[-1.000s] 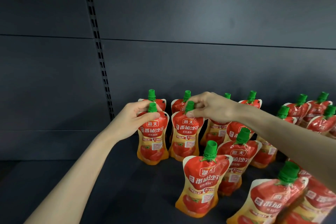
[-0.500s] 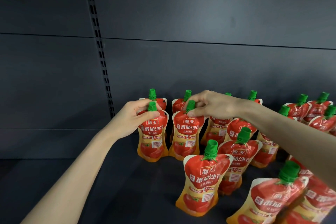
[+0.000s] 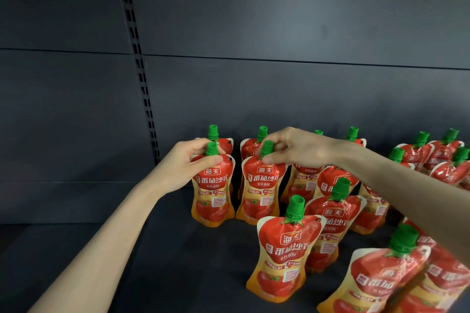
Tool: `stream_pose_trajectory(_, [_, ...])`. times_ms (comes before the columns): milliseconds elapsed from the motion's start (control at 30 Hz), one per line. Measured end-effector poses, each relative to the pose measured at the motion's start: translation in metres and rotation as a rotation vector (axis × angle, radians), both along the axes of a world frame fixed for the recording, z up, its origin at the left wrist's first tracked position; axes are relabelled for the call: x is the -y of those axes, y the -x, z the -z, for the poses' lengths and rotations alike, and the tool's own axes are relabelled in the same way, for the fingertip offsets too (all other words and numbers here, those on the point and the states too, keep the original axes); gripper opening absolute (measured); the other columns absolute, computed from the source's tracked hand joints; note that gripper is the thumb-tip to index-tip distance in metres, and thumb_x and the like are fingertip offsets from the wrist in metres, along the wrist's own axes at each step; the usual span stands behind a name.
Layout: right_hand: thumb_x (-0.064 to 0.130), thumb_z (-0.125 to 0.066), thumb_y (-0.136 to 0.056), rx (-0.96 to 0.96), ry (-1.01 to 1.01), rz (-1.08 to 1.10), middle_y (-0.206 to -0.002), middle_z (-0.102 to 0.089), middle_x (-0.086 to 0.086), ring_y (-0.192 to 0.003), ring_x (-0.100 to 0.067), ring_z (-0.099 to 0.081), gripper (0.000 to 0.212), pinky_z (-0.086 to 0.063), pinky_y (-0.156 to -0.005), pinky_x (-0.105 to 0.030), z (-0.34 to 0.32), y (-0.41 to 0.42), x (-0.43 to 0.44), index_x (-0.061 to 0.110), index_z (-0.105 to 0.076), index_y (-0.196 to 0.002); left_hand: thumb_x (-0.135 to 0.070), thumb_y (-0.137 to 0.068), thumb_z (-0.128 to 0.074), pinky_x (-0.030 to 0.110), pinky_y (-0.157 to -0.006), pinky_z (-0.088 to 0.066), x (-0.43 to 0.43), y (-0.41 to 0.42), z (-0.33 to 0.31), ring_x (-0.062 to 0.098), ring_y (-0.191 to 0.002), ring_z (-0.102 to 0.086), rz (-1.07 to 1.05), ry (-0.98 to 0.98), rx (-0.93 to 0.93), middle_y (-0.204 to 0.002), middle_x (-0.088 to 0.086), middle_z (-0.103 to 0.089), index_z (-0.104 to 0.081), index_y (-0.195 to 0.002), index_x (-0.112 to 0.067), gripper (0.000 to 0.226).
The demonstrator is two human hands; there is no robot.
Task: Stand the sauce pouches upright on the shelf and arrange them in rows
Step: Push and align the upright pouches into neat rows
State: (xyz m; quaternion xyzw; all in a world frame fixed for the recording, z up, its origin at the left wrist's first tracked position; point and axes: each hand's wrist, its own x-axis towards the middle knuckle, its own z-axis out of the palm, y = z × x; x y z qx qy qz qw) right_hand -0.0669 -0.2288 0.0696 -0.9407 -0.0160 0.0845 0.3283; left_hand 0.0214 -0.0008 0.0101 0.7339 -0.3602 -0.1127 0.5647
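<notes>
So in the head view, a dark shelf (image 3: 165, 262) is seen with a bunch of red-and-orange sauce pouches stood on it, all with green screw caps, backed by a dark grey wall panel (image 3: 279, 20) with a slotted upright strip (image 3: 138, 58) running down it. The left hand (image 3: 183, 169) is wrapped around the neck of the left front pouch (image 3: 212, 190), thumb laid across the front just under the cap and the other fingers curled behind, so it's closed on that pouch. The right hand (image 3: 292, 148) is pinched on the green cap of the pouch next to it (image 3: 259, 190), thumb tip pressed at the cap's base and the fingers bent over the top. Both held pouches are upright, side by side, bottoms on the shelf as far as can be told. Right behind them two more pouches are stood against the wall, only caps and shoulders showing. Nearer and to the right, a lone pouch (image 3: 284, 251) is stood upright, with another one (image 3: 330, 221) just behind it. At the near right corner a pouch (image 3: 376, 282) is tilted over and cut off by the frame edge. Far right, a loose cluster (image 3: 437, 157) is grouped near the wall, partly hidden by the right forearm.
</notes>
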Motion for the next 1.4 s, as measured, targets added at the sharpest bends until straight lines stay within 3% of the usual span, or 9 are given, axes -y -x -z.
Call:
stream_pose_trajectory(167, [0.023,-0.065,-0.086,0.040,0.033,0.015,-0.101,-0.062,0.017,-0.099,0.000,-0.057,0.026,-0.048,-0.086,-0.015,-0.001,0.002,-0.002,0.018,-0.063,-0.112,-0.019,-0.079,-0.070,0.022,-0.080,-0.052,-0.002,-0.002,-0.005,0.002,-0.098,-0.064,-0.007,-0.057,0.045,-0.101,-0.009,-0.070,-0.067,-0.100,-0.025,0.022])
stream_pose_trajectory(267, [0.022,-0.069,-0.083,0.081,0.065,0.030,-0.108,-0.059,0.013,-0.107,0.002,-0.048,0.035,-0.044,-0.078,-0.004,-0.004,0.006,-0.003,0.018,-0.060,-0.117,-0.026,-0.074,-0.073,0.025,-0.087,-0.049,-0.005,0.000,-0.009,0.004,-0.101,-0.064,-0.001,-0.051,0.074,-0.102,-0.008,-0.071,-0.066,-0.104,-0.026,0.031])
stream_pose_trajectory(433, [0.025,-0.073,-0.079,0.179,0.034,0.075,-0.106,-0.068,0.002,-0.092,-0.008,-0.068,0.031,-0.051,-0.092,-0.025,-0.019,0.025,0.001,0.019,-0.064,-0.109,-0.056,-0.066,-0.066,0.028,-0.093,-0.047,-0.008,0.017,-0.027,0.000,-0.108,-0.057,-0.129,-0.039,0.279,-0.110,-0.016,-0.065,-0.064,-0.107,-0.034,0.047])
stream_pose_trajectory(533, [0.024,-0.070,-0.080,0.274,-0.038,0.108,-0.099,-0.071,0.001,-0.091,-0.005,-0.067,0.025,-0.050,-0.091,-0.018,-0.031,0.055,0.008,0.015,-0.066,-0.103,-0.055,-0.071,-0.059,0.025,-0.094,-0.042,-0.006,0.045,-0.041,-0.002,-0.112,-0.052,-0.191,0.041,0.433,-0.108,-0.020,-0.063,-0.065,-0.102,-0.035,0.038])
stream_pose_trajectory(767, [0.037,-0.072,-0.066,0.123,-0.050,0.128,-0.098,-0.071,0.007,-0.091,0.002,-0.067,0.042,-0.049,-0.082,-0.008,-0.021,0.118,0.033,0.018,-0.067,-0.104,-0.040,-0.079,-0.060,0.028,-0.086,-0.053,0.030,0.112,-0.029,0.009,-0.100,-0.064,0.193,0.069,0.189,-0.102,-0.008,-0.070,-0.068,-0.102,-0.020,0.032])
stream_pose_trajectory(833, [0.031,-0.074,-0.072,0.090,-0.007,0.140,-0.100,-0.069,0.007,-0.091,0.007,-0.064,0.038,-0.048,-0.078,-0.005,-0.016,0.123,0.035,0.020,-0.065,-0.108,-0.039,-0.077,-0.063,0.029,-0.087,-0.053,0.035,0.121,-0.019,0.010,-0.100,-0.065,0.238,0.057,0.118,-0.102,-0.006,-0.071,-0.066,-0.105,-0.020,0.034])
stream_pose_trajectory(1100, [0.026,-0.067,-0.084,0.104,0.107,0.063,-0.080,-0.073,-0.001,-0.081,-0.015,-0.069,0.008,-0.053,-0.088,-0.035,-0.017,0.116,0.017,0.024,-0.067,-0.092,-0.030,-0.073,-0.063,0.019,-0.078,-0.053,0.030,0.132,-0.006,0.006,-0.094,-0.067,0.073,0.122,-0.015,-0.096,-0.004,-0.072,-0.066,-0.099,-0.022,0.028])
stream_pose_trajectory(1300, [0.027,-0.064,-0.087,0.186,0.181,0.017,-0.078,-0.070,0.011,-0.076,-0.001,-0.064,0.015,-0.048,-0.079,-0.019,-0.033,0.099,-0.029,0.019,-0.067,-0.100,-0.024,-0.074,-0.060,0.015,-0.070,-0.052,-0.008,0.119,-0.013,0.005,-0.087,-0.068,-0.032,0.212,-0.012,-0.090,-0.011,-0.073,-0.066,-0.093,-0.024,0.020])
stream_pose_trajectory(1400, [0.024,-0.061,-0.090,0.222,0.212,0.031,-0.084,-0.070,-0.003,-0.079,-0.010,-0.064,0.019,-0.049,-0.081,-0.029,-0.029,0.093,-0.057,0.011,-0.065,-0.104,-0.023,-0.076,-0.059,0.016,-0.071,-0.053,-0.026,0.111,-0.010,0.007,-0.090,-0.068,-0.048,0.218,-0.026,-0.092,-0.012,-0.073,-0.066,-0.095,-0.026,0.021])
